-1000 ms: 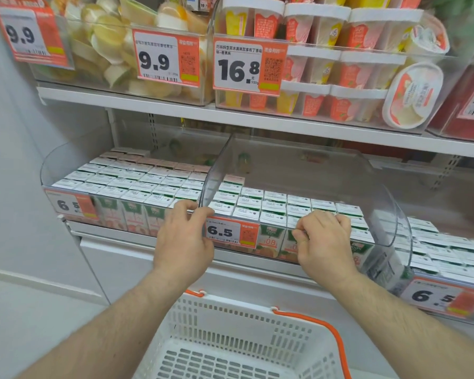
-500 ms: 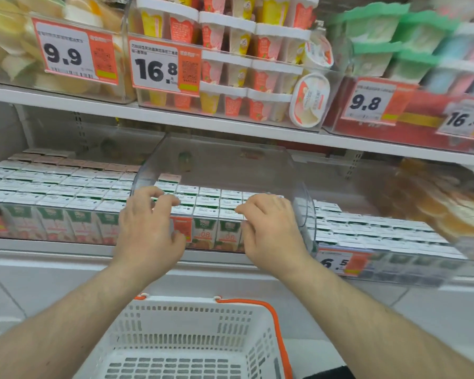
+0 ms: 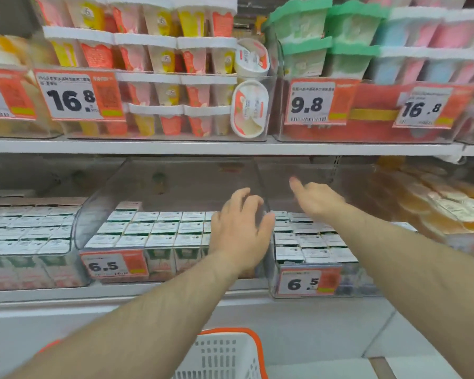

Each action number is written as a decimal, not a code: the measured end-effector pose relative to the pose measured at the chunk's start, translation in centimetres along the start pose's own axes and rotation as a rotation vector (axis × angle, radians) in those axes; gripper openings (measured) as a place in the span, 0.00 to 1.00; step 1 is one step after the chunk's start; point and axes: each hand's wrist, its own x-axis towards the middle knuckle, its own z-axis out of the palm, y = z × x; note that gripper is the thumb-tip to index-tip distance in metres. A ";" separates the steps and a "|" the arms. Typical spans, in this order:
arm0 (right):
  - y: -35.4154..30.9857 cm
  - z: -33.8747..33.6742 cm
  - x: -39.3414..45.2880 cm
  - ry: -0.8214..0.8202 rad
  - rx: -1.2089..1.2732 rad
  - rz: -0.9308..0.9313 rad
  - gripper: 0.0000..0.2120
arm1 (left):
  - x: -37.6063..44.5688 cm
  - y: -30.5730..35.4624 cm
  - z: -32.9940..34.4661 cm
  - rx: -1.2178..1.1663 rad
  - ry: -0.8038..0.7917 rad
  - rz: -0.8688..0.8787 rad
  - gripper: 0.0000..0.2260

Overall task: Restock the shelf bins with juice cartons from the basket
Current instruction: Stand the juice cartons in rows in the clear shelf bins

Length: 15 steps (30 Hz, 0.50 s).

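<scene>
The left hand (image 3: 240, 231) is resting with spread, relaxed fingers against the right wall of the middle clear shelf bin (image 3: 173, 187), holding nothing, while the right hand (image 3: 316, 198) is reaching past that wall over the neighbouring bin (image 3: 323, 292), forefinger pointing forward and the other fingers loosely bent, also carrying nothing. Juice cartons (image 3: 159, 231) are standing in tight rows just left of the left hand, and more cartons (image 3: 307, 242) are lying below and just right of it, under the right forearm. The white basket with the orange rim (image 3: 227, 351) is sitting well below both hands, between the forearms; whether any cartons are in it cannot be told from here. The step in hand is probably squaring up the rows and checking the bin on the right for gaps. Doing it well is likely meaning pressing the cartons flat from above, keeping them upright and flush with the front, and steadying the bin wall so it is not sliding on the shelf (image 3: 121, 292)
</scene>
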 end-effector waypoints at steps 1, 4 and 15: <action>-0.3 0.1 0.8 -0.065 -0.003 0.023 0.39 | 0.5 0.4 0.7 -0.015 -0.012 -0.015 0.25; -0.7 0.7 2.6 -0.357 0.104 0.021 0.41 | 1.1 1.2 2.6 -0.039 -0.079 -0.006 0.23; -0.7 2.1 6.4 -0.603 0.107 0.107 0.43 | 0.8 1.0 4.0 -0.075 -0.046 -0.022 0.23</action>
